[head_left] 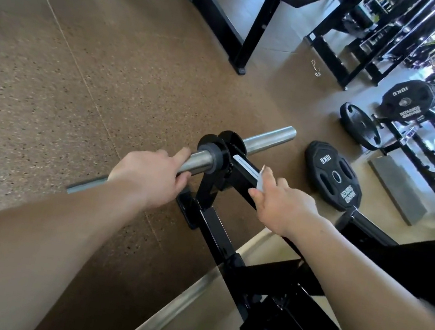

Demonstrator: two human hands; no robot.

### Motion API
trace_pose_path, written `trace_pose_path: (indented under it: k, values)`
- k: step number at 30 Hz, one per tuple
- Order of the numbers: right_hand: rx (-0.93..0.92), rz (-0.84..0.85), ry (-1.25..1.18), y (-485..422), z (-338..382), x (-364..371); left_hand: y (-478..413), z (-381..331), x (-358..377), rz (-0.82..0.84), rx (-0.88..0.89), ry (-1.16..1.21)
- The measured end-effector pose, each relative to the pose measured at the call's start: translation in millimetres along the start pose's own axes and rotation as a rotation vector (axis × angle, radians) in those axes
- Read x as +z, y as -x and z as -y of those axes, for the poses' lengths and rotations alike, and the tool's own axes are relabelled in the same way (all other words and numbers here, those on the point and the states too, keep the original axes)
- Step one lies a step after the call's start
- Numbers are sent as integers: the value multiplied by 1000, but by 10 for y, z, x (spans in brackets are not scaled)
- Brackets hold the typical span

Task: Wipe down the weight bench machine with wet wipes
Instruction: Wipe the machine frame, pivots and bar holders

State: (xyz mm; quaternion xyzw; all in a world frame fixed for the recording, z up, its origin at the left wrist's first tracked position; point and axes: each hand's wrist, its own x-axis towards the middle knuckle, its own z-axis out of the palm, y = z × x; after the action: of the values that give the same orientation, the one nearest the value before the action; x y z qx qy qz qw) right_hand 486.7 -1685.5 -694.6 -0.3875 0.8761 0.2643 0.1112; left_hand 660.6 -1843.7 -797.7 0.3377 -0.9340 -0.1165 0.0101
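The weight bench machine's black frame arm [240, 172] runs from lower right up to a hub with a steel sleeve bar [268, 140] sticking out both sides. My left hand [152, 174] is wrapped around the near steel bar [199, 162] just beside the black collar. On the black arm to the right of the hub rests my right hand [281, 203], pressing a small white wet wipe [261, 181] against it. Most of the wipe is hidden under my fingers.
A 10 kg black plate [332, 176] lies flat on the floor right of the arm. Two more plates [407, 100] stand on a rack at right. Black rack frames [250, 24] stand at the back. Brown speckled rubber floor [53, 81] spreads to the left.
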Motion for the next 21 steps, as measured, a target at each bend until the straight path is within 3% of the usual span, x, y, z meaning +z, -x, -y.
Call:
trace_pose_path:
  k: [6,12,21]
  values:
    - [-112,-34,-205,-379,79,9,-14,10,11,12,8,-10]
    - [-94,-56,38,-314,242,78,22,4,-18,1,9,-8]
    - [-420,-96,130,-65,-63,273,32,-1,-18,-20,18,-24]
